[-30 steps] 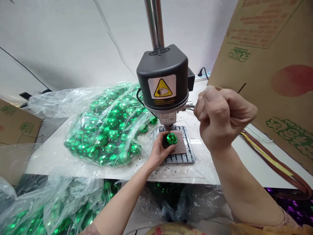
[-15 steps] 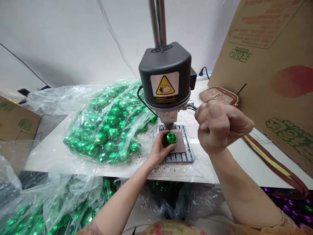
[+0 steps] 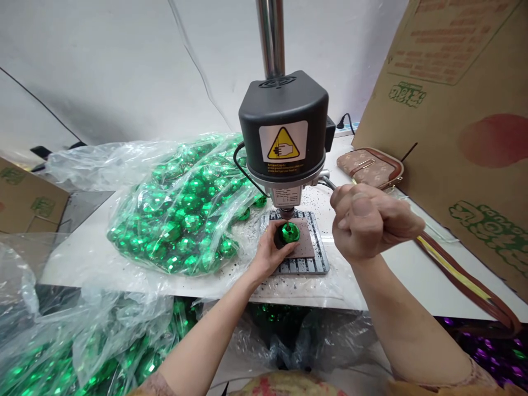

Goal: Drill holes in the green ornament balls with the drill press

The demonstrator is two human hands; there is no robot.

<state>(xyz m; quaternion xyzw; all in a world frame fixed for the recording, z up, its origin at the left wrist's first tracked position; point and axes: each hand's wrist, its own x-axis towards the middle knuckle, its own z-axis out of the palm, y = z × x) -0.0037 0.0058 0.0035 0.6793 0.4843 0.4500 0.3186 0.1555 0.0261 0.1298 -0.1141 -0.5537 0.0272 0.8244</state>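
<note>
A shiny green faceted ball (image 3: 291,233) rests on a brown board (image 3: 304,237) over the slotted metal base (image 3: 320,258) of a drill press (image 3: 284,132). My left hand (image 3: 270,250) grips the ball from the left, thumb in front and fingers behind. The drill chuck (image 3: 286,213) is directly above the ball; the bit meets its top. My right hand (image 3: 367,223) is closed in a fist around the drill press lever (image 3: 329,182), whose far end is hidden inside the fingers.
A clear bag of green balls (image 3: 177,214) lies on the white table (image 3: 86,247) at left. More bagged green balls (image 3: 103,352) are below the front edge. At right stand a patterned purse (image 3: 369,165) with a strap and a large cardboard box (image 3: 449,137). Dark shavings dot the table.
My right fist has dropped slightly, with the lever still in it, and more of the purse shows. The left hand and ball keep their place. The view has shifted a little.
</note>
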